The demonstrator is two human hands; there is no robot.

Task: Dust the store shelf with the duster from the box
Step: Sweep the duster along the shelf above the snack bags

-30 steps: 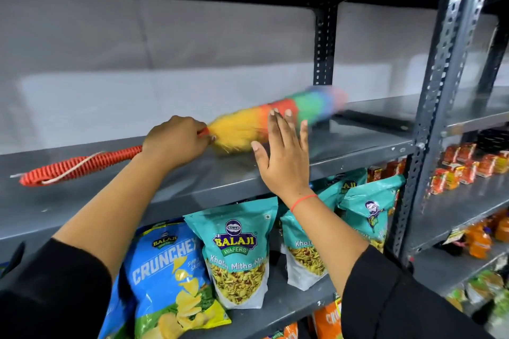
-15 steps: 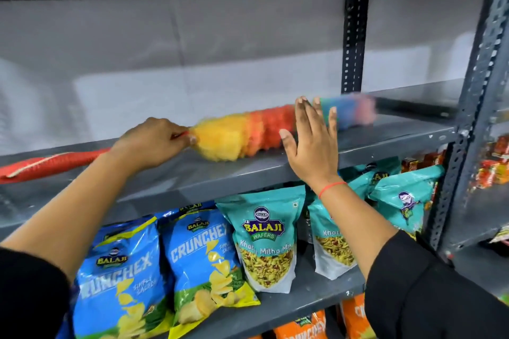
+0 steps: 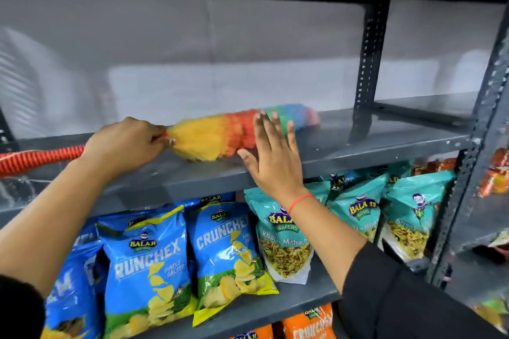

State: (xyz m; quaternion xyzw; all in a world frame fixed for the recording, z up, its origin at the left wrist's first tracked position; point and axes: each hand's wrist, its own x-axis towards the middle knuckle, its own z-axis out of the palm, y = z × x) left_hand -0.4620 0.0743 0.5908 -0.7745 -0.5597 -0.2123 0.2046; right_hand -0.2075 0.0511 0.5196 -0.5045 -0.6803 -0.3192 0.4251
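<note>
A rainbow-coloured duster (image 3: 214, 137) lies along the grey metal shelf (image 3: 358, 146), its fluffy head pointing right and its red ribbed handle (image 3: 35, 158) sticking out to the left. My left hand (image 3: 124, 143) is shut on the handle just behind the yellow fluff. My right hand (image 3: 272, 157) is raised flat in front of the duster's head, fingers spread, palm toward the shelf edge, holding nothing. It hides part of the red and green fluff.
A perforated upright post (image 3: 367, 63) stands at the back right of the shelf, another (image 3: 473, 159) at the front right. Below are blue Crunchex chip bags (image 3: 148, 264) and teal Balaji snack bags (image 3: 286, 239). Orange packets (image 3: 495, 173) fill the neighbouring rack.
The duster and my left hand have slid slightly along the shelf, and the view has shifted left. My right hand stays flat in front of the duster head.
</note>
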